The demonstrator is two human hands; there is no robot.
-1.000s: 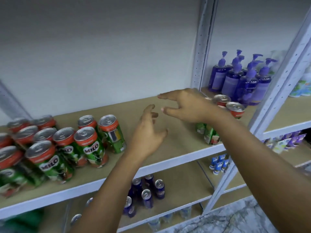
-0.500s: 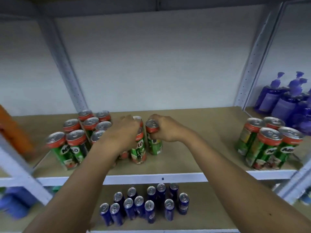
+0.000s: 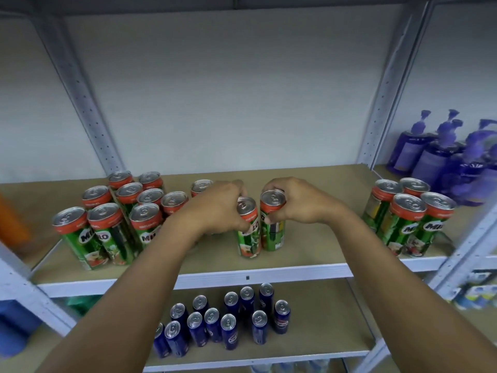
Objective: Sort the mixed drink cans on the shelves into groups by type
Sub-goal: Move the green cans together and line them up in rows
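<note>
At frame centre on the middle shelf (image 3: 309, 254), the left hand (image 3: 215, 208) and right hand (image 3: 301, 203) are each gripping an upright Milo can (image 3: 248, 230), (image 3: 272, 224). Next move, likely: sliding both toward the Milo group (image 3: 118, 216) at left.

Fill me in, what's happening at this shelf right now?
A person is sorting cans. The left hand grips one green Milo can and the right hand grips another Milo can beside it, both upright mid-shelf. A larger Milo cluster stands to the left, a smaller Milo group to the right. Blue cans sit grouped on the shelf below.
</note>
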